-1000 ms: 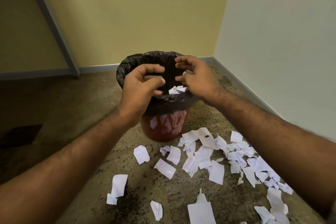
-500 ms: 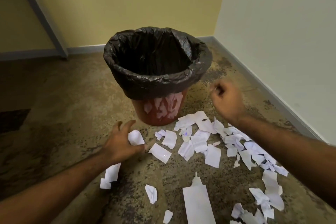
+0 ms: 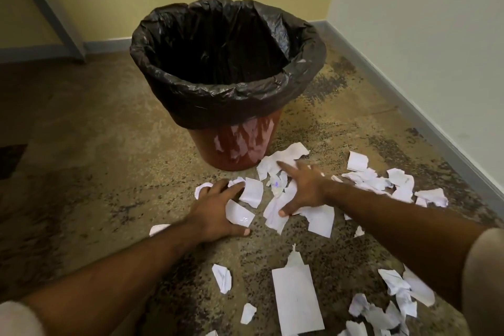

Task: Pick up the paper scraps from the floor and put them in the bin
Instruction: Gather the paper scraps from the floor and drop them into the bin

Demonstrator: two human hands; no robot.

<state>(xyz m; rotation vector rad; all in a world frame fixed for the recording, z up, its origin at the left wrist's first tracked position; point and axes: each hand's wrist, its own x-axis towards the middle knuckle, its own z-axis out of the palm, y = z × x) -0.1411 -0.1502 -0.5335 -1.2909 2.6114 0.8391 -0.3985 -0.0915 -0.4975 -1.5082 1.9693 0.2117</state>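
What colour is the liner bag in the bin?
Black. The liner bag folds over the rim of the reddish-brown bin, clearest in the head view.

Bare forearms, pale short sleeves (image 3: 482, 275) above

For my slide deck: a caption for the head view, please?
Both hands, left hand and right hand, spread over paper scraps before the lined bin.

Both hands are flat down on the floor (image 3: 109, 172) right in front of the bin (image 3: 240, 142). Left hand (image 3: 215, 210) is spread over a couple of paper scraps (image 3: 381, 180), right hand (image 3: 302, 188) splayed on the pile beside it. Bin's lined with a black bag (image 3: 226, 95), standing near the room's corner.
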